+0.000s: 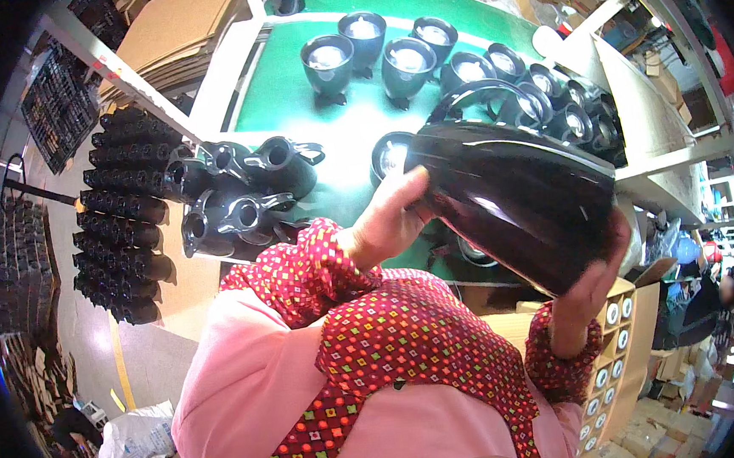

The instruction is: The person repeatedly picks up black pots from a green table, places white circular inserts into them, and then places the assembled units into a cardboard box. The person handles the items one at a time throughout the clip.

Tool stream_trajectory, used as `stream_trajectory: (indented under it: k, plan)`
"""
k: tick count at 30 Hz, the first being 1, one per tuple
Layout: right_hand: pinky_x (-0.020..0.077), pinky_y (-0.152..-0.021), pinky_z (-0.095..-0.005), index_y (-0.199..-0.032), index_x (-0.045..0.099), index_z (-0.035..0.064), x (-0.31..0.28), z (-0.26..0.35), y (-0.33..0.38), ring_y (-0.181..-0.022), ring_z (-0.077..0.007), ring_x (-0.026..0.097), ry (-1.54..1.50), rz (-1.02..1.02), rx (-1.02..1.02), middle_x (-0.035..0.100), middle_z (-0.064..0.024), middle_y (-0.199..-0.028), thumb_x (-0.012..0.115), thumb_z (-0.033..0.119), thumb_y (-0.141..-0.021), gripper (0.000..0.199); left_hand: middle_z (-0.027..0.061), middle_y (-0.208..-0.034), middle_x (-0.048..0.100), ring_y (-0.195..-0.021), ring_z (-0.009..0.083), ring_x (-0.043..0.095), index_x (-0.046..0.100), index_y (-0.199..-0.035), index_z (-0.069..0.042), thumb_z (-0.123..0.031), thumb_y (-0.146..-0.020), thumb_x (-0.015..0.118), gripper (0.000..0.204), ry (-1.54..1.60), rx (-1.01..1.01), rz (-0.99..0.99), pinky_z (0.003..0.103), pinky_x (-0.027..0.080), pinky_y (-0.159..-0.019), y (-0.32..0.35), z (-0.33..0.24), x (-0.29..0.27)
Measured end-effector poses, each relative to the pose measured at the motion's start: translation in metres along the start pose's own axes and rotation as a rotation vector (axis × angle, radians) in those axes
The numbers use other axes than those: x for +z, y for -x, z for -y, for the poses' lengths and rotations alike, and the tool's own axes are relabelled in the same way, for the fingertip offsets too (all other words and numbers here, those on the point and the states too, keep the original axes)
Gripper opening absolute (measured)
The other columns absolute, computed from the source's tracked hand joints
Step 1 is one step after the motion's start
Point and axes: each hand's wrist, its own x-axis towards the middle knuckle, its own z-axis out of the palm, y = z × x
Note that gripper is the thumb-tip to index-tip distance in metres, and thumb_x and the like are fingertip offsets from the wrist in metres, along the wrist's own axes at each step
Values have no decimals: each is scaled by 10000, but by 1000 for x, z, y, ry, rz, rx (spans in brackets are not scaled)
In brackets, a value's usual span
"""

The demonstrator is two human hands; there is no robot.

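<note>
A large glossy black jug (518,193) lies tilted on its side between my two hands, over the near edge of the bench. My left hand (392,217) grips its left end, the thumb on the dark wall and the other fingers mostly hidden underneath. Round the lower right end curls my right hand (594,281), partly behind the jug. A curved black handle (494,92) shows just above it; I cannot tell whether it belongs to this jug. Close to my left hand stands a black cup-shaped vessel (389,156) with a pale inside.
Several similar vessels (408,66) stand on the green bench top (276,86). Black jugs with spouts (282,168) crowd the left side, beside stacked rows of dark parts (121,238). A divided cardboard box (618,348) holds round white-ended pieces at lower right. A white frame bar (681,156) crosses at right.
</note>
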Motion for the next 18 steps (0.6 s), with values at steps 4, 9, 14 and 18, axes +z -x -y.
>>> stream_trajectory:
  k: [4,9,14,18]
  plan:
    - [463,-991,-540,-1072,603,95,36,37,-61,-1109,-370,556,363,541,-671,571,-106,-1119,876,513,-787,575,158,-1500,590,-1387,328,555,508,-1518,-38,-588,-1051,439,724,475,-99,-13,526,388,-1200,-6,-8,-35]
    - [491,-917,-466,-795,662,80,102,22,-85,-968,-277,586,364,608,-745,566,-55,-1000,793,49,-661,190,85,-1476,605,-1365,241,550,525,-1515,-102,-569,-1093,449,634,173,-97,-250,525,401,-1168,-3,-37,-96]
    - [397,-1159,-639,-826,652,157,171,-3,-108,-1019,-213,611,429,668,-1000,590,-7,-977,705,164,-792,64,80,-1484,586,-1369,212,544,496,-1528,-78,-415,-1076,560,568,-276,-95,-273,464,472,-1102,30,-146,-31]
    - [386,-1171,-641,-843,645,139,236,-14,-117,-1064,-229,611,309,698,-1041,610,-21,-1023,669,159,-819,40,121,-1265,697,-1085,218,718,579,-1362,1,-38,-924,606,440,-482,-55,-522,378,620,-897,25,-177,-59]
